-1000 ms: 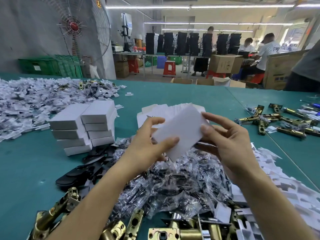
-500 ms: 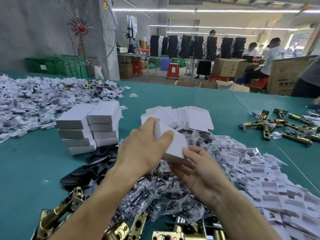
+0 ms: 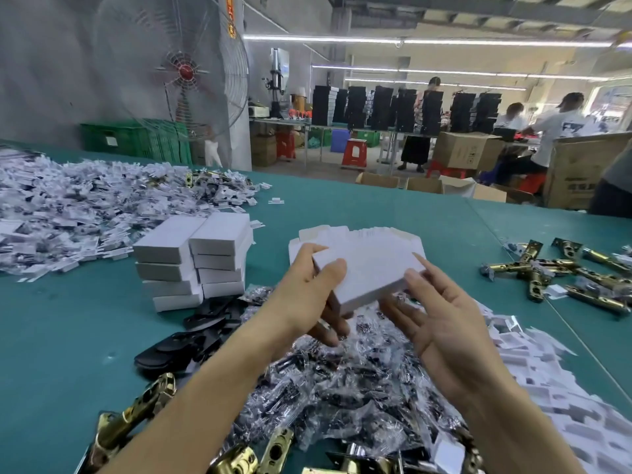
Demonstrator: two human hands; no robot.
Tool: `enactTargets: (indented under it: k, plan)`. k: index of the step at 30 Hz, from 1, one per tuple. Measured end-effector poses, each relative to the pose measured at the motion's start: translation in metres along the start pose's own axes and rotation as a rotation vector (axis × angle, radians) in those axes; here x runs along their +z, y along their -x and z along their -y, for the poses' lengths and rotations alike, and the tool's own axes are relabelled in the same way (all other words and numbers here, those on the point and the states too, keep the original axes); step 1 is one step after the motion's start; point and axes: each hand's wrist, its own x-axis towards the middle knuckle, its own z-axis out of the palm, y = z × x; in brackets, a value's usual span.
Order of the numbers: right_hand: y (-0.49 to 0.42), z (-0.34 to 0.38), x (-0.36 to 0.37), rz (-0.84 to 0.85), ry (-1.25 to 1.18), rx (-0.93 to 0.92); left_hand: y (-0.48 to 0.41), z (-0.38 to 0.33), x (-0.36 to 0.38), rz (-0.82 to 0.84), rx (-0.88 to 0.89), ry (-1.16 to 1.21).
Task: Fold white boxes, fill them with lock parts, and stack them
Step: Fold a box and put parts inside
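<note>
A white box (image 3: 367,275), now squared into shape, hangs above the table between both hands. My left hand (image 3: 307,295) grips its left end, thumb on top and fingers underneath. My right hand (image 3: 441,323) touches the box's right end with its fingers spread and palm up. Behind the box lies a fanned pile of flat white box blanks (image 3: 359,236). Two stacks of folded white boxes (image 3: 195,261) stand to the left. Under my hands spreads a heap of small clear bags with dark screws (image 3: 349,388).
Brass latch bolts lie at the front (image 3: 136,419) and at the right (image 3: 554,271). Black plates (image 3: 184,340) sit left of the bags. White paper pieces are heaped at far left (image 3: 68,206) and at right (image 3: 554,388). The green table (image 3: 51,354) shows at front left.
The flat blank held a second ago has been opened into a box shape. My right hand dropped below it, then rose to its right end. The camera tilted up slightly.
</note>
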Motion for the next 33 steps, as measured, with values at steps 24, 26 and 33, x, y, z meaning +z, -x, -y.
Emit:
enactTargets:
  k: [24,26,33]
  plan:
    - [0.008,-0.013,0.003,0.231,0.307,0.171,-0.032,0.029,-0.180,-1.228,-0.106,-0.334]
    - [0.007,-0.014,0.002,0.229,0.308,0.171,-0.027,0.034,-0.176,-1.223,-0.046,-0.314]
    - [0.006,-0.016,0.001,0.255,0.306,0.167,-0.020,0.048,-0.179,-1.194,0.091,-0.552]
